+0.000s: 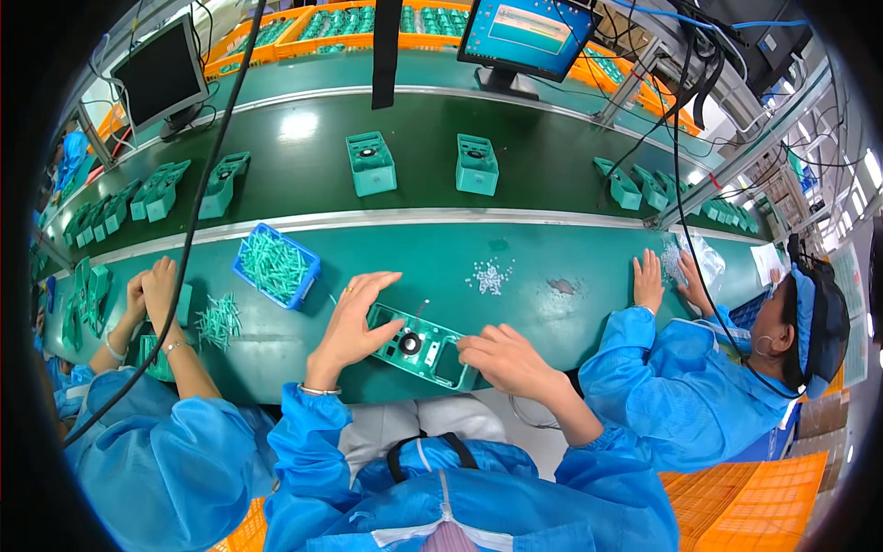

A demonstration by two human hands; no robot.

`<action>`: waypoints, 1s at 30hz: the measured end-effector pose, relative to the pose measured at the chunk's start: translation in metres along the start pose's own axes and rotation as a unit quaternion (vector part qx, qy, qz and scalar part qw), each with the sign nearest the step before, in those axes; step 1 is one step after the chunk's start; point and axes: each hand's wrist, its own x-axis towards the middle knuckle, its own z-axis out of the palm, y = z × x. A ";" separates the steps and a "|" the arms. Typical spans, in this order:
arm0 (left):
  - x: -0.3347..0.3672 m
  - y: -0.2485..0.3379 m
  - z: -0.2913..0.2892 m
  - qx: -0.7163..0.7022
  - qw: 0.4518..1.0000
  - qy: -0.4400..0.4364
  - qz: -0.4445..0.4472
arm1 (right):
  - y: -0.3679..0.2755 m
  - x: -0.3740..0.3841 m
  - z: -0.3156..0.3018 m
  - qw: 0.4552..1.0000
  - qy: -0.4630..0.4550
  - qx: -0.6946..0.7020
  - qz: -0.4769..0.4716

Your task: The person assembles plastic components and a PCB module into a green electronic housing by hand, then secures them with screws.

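One green plastic housing (434,350), long and shallow with a round black part (410,343) set in it, lies slantwise on the green counter (552,244), right in front of the person. The left hand (354,327) is spread above its left end, thumb reaching in toward the round part. The right hand (506,359) meets the opposite end with bent fingers; whether they pinch the rim or merely rest on it, I cannot tell.

Beyond the left hand stands a blue basket (306,287) full of green rods (273,265), with a loose pile of rods (219,320) to its left. Small clear pieces (487,277) lie scattered farther back. Across a metal rail, two upright housings (371,166) (477,167) stand on a dark green strip.

As for writing, the lit monitor (529,37) shows a pale window on blue (its lettering is too small to read). A white sheet (765,267) lies at far right, near a co-worker in blue (671,377) whose hands (648,279) are on the counter. Another co-worker's hands (158,285) are close together at left.
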 end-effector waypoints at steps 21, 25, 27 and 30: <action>-0.018 -0.015 0.002 -0.087 0.982 -0.060 -0.158 | 0.024 0.019 0.014 0.985 0.054 0.153 0.050; -0.018 -0.016 0.004 -0.082 0.993 0.074 -0.046 | 0.021 0.026 0.007 0.995 0.048 0.087 0.019; -0.013 -0.012 -0.002 -0.052 0.985 0.162 -0.007 | 0.027 0.027 0.003 0.996 0.053 0.074 0.017; -0.018 -0.013 -0.009 0.002 0.957 0.288 0.037 | 0.031 0.049 -0.010 0.995 0.077 0.054 0.024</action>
